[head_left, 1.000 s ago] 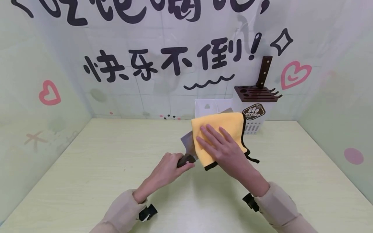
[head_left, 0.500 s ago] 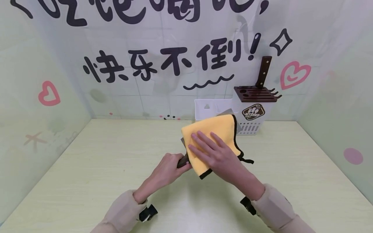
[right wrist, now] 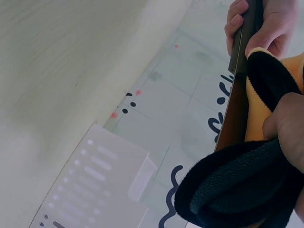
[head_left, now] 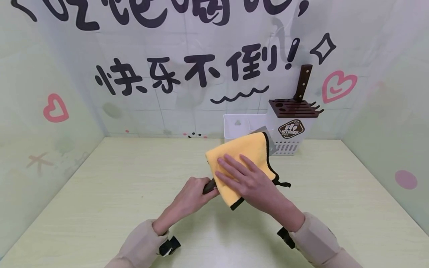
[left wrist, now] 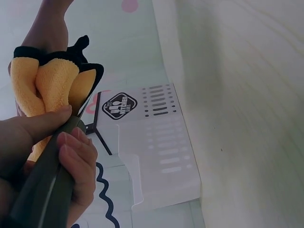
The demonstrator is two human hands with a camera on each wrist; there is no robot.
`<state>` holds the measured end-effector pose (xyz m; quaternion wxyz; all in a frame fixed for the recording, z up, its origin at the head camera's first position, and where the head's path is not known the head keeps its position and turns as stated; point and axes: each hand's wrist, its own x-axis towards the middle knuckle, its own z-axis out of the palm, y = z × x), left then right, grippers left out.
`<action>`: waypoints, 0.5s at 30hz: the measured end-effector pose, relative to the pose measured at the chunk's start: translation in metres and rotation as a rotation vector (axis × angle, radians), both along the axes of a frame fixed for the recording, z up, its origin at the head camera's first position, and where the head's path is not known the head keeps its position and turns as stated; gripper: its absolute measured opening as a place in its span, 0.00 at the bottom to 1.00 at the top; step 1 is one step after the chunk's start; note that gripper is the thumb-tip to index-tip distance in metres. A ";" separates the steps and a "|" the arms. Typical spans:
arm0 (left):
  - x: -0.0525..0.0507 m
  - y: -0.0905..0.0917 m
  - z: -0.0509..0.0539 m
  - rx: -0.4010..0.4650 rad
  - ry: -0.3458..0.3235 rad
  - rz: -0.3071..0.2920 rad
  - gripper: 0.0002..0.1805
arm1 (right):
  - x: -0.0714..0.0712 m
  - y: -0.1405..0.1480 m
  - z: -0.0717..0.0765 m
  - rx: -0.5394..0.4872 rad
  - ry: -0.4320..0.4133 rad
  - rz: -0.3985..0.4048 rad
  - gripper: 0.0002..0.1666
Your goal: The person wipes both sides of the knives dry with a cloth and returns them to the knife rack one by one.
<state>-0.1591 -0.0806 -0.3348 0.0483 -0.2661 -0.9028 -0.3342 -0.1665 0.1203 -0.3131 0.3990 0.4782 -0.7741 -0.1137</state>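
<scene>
In the head view my left hand (head_left: pixel 192 195) grips the dark handle of a wide-bladed cleaver (head_left: pixel 209 186). Its blade slants up to the right, mostly covered by a yellow cloth (head_left: pixel 248 149) with black edging. Only the far end of the blade shows past the cloth. My right hand (head_left: pixel 253 184) lies over the cloth with long fingers on the blade side. From the right wrist, its thumb bears on the folded cloth (right wrist: pixel 259 116), beside a bare strip of blade (right wrist: pixel 233 116). The left wrist view shows the left thumb and fingers around the handle (left wrist: pixel 50 175).
Behind the blade stands a white knife block (head_left: pixel 291 143) with a brown slotted top. One brown-handled knife (head_left: pixel 304 82) sticks up from it. A white holder (head_left: pixel 234 126) adjoins it on the left, against the lettered back wall (head_left: pixel 181 100). The pale tabletop (head_left: pixel 117 193) spreads beneath.
My right hand has slid the cloth left and slightly down toward the handle, uncovering more of the blade's far end. The left hand stays nearly in place.
</scene>
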 end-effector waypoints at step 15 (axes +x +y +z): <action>0.001 -0.001 0.002 0.010 -0.012 0.006 0.20 | -0.003 0.011 0.004 -0.019 -0.025 -0.039 0.29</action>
